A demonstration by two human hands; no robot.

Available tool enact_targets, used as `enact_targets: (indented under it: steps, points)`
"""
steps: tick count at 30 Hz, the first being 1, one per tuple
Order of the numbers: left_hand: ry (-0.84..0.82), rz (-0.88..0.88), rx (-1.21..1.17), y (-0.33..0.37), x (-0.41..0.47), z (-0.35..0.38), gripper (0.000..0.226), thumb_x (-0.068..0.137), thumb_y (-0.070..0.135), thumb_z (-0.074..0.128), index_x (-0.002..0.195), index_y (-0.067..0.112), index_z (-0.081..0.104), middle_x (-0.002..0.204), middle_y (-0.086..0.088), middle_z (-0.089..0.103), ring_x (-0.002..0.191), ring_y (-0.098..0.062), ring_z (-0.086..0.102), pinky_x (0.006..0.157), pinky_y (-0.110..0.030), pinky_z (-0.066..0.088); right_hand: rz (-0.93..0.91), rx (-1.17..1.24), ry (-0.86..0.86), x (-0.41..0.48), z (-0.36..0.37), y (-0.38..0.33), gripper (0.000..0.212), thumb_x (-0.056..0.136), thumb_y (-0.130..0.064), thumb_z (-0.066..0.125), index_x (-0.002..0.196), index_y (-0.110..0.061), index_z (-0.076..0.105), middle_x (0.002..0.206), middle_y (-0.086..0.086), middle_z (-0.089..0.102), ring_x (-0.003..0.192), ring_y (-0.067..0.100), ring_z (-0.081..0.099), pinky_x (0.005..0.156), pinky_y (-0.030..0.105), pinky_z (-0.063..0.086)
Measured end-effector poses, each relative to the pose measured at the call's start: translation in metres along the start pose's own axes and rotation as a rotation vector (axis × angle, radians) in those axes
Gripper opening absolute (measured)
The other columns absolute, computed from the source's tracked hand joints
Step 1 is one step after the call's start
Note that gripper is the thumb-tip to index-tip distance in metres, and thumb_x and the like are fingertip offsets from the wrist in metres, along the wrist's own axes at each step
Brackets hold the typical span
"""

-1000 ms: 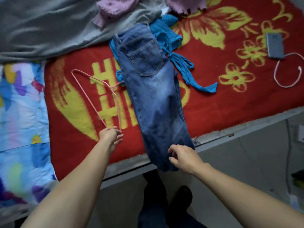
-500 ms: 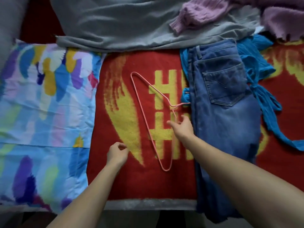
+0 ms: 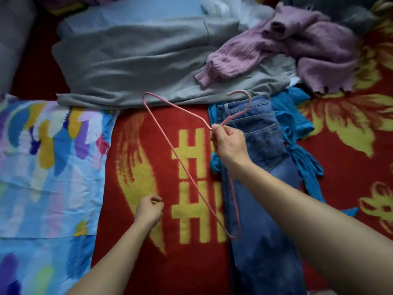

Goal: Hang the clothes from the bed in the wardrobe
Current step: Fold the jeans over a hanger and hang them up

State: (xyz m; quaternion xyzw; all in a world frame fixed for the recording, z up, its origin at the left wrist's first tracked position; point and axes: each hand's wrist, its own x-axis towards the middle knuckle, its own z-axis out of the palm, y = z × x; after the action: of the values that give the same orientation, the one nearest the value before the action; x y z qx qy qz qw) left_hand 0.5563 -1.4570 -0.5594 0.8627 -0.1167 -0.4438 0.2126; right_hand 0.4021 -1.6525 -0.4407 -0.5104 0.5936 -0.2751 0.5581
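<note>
My right hand (image 3: 228,140) grips a thin pink wire hanger (image 3: 185,167) at its neck and holds it lifted over the red blanket (image 3: 131,241), hook pointing away from me. Folded blue jeans (image 3: 261,209) lie lengthwise under my right forearm. My left hand (image 3: 148,208) rests loosely curled on the blanket, holding nothing. A grey garment (image 3: 131,64), a lilac knit sweater (image 3: 287,52) and a turquoise garment (image 3: 297,128) lie beyond and beside the jeans.
A blue pillow or sheet with colourful brush marks (image 3: 46,167) covers the left of the bed. The red blanket with yellow flowers extends to the right. No wardrobe is in view.
My right hand took the hanger by its neck and lifted it off the blanket; it lay flat before. My left hand let go of it earlier and stays low on the blanket.
</note>
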Motion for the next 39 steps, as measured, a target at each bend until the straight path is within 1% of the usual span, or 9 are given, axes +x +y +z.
enact_targets:
  steps: [6, 9, 14, 18, 21, 25, 29, 35, 39]
  points:
    - [-0.091, 0.21, -0.049, 0.125, -0.006, 0.095, 0.015, 0.08, 0.018, 0.069, 0.094, 0.015, 0.062, 0.092, -0.011, 0.067, 0.08, -0.028, 0.064, 0.073, -0.037, 0.053, -0.071, 0.032, 0.377, 0.056, -0.152, -0.01, 0.027, 0.087, -0.023, 0.061, 0.061, -0.018, 0.064, 0.048, -0.008, 0.05, 0.047, 0.007, 0.039, 0.046, 0.027, 0.029]
    - [-0.034, 0.288, -0.16, 0.183, 0.006, 0.139, 0.047, 0.082, 0.021, 0.073, 0.122, 0.006, 0.054, 0.108, -0.01, 0.059, 0.097, -0.024, 0.058, 0.082, -0.029, 0.047, -0.104, 0.044, 0.423, 0.084, -0.206, 0.016, 0.019, 0.089, -0.023, 0.059, 0.083, -0.013, 0.074, 0.058, -0.008, 0.056, 0.053, 0.005, 0.046, 0.052, 0.024, 0.035]
    - [0.014, 0.212, -0.315, 0.242, 0.047, 0.188, 0.092, 0.071, 0.03, 0.083, 0.144, 0.008, 0.032, 0.134, -0.001, 0.047, 0.121, -0.017, 0.048, 0.106, -0.033, 0.038, -0.141, -0.008, 0.403, 0.114, -0.269, 0.068, 0.023, 0.092, -0.021, 0.057, 0.073, -0.024, 0.07, 0.055, -0.015, 0.063, 0.051, -0.004, 0.051, 0.057, 0.017, 0.037]
    - [0.173, 0.294, -0.346, 0.257, 0.033, 0.201, 0.039, 0.07, -0.001, 0.068, 0.108, 0.005, 0.067, 0.099, -0.005, 0.068, 0.083, -0.017, 0.06, 0.077, -0.029, 0.051, -0.242, -0.129, 0.373, 0.139, -0.293, 0.071, 0.015, 0.091, -0.015, 0.057, 0.089, -0.013, 0.072, 0.078, -0.003, 0.066, 0.058, -0.012, 0.053, 0.06, 0.011, 0.04]
    - [0.129, 0.499, -0.253, 0.259, 0.003, 0.196, 0.034, 0.068, -0.015, 0.055, 0.084, 0.013, 0.066, 0.075, 0.001, 0.065, 0.067, -0.012, 0.055, 0.061, -0.023, 0.045, -0.347, -0.159, 0.339, 0.16, -0.288, 0.056, 0.011, 0.092, -0.018, 0.059, 0.088, -0.02, 0.068, 0.084, -0.002, 0.065, 0.062, -0.011, 0.054, 0.063, 0.01, 0.04]
    - [-0.145, 0.584, -0.343, 0.259, -0.042, 0.186, 0.05, 0.065, -0.027, 0.046, 0.083, 0.015, 0.065, 0.086, -0.003, 0.07, 0.08, -0.013, 0.062, 0.077, -0.031, 0.052, -0.441, -0.152, 0.235, 0.191, -0.261, 0.03, 0.016, 0.093, -0.024, 0.057, 0.097, -0.019, 0.072, 0.088, -0.003, 0.069, 0.077, 0.001, 0.06, 0.073, 0.014, 0.045]
    - [-0.319, 0.532, -0.424, 0.263, -0.053, 0.175, 0.056, 0.065, -0.029, 0.044, 0.092, 0.014, 0.067, 0.092, -0.001, 0.072, 0.087, -0.015, 0.064, 0.081, -0.03, 0.053, -0.49, -0.231, -0.082, 0.196, -0.229, 0.025, 0.012, 0.09, -0.018, 0.065, 0.096, -0.016, 0.075, 0.092, -0.008, 0.07, 0.083, 0.004, 0.063, 0.081, 0.02, 0.05]
    - [0.001, 0.256, -0.483, 0.232, -0.025, 0.168, 0.021, 0.079, -0.011, 0.064, 0.08, 0.01, 0.061, 0.079, -0.01, 0.063, 0.079, -0.022, 0.055, 0.07, -0.032, 0.047, -0.574, -0.227, -0.337, 0.154, -0.226, 0.06, 0.018, 0.088, -0.021, 0.06, 0.099, -0.014, 0.072, 0.088, 0.008, 0.066, 0.082, 0.009, 0.06, 0.077, 0.016, 0.044]
    - [-0.076, 0.273, -0.49, 0.223, -0.033, 0.168, 0.011, 0.086, -0.006, 0.059, 0.09, 0.001, 0.065, 0.089, -0.015, 0.067, 0.087, -0.026, 0.059, 0.083, -0.042, 0.049, -0.659, -0.213, -0.327, 0.139, -0.227, 0.051, 0.016, 0.091, -0.017, 0.059, 0.1, -0.014, 0.072, 0.086, 0.008, 0.062, 0.08, 0.009, 0.059, 0.075, 0.016, 0.041]
